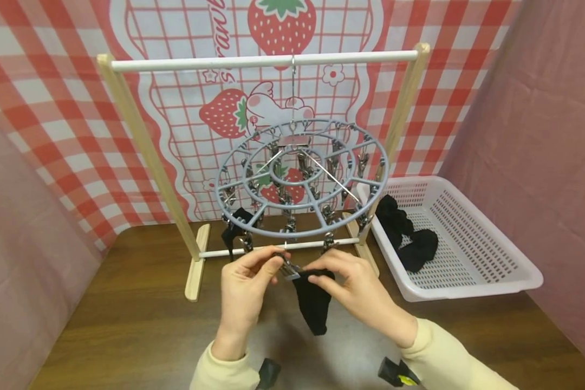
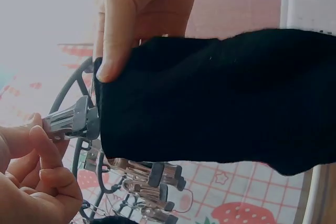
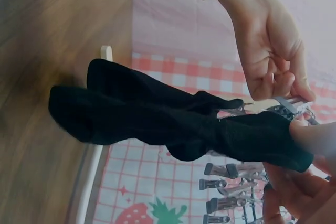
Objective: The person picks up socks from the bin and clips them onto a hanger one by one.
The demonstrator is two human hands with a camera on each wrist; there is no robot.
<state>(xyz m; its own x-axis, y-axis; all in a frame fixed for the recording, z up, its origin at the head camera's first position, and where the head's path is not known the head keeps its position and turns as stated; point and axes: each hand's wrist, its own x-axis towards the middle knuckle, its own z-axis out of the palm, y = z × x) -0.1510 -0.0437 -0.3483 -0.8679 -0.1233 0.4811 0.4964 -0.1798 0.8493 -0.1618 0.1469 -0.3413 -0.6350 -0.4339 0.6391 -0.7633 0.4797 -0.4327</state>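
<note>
My left hand [image 1: 246, 284] pinches a metal clothes clip [image 1: 290, 270] at the front of the round grey drying hanger [image 1: 299, 233]. My right hand [image 1: 358, 281] grips the cuff of a black sock [image 1: 314, 306], its foot hanging down. In the left wrist view the clip's tips [image 2: 92, 121] sit right at the edge of the sock's cuff [image 2: 113, 114]. The right wrist view shows the thumb on the cuff of the held sock [image 3: 157, 121]. Behind it, another black sock [image 3: 131, 82] hangs from the hanger.
A wooden stand with a white rod [image 1: 200, 63] carries the hanger, which has several more clips [image 1: 329, 214]. On the right, a white plastic basket [image 1: 492, 238] holds black socks [image 1: 419, 249]. Two small dark objects [image 1: 269, 372] appear near the sleeves.
</note>
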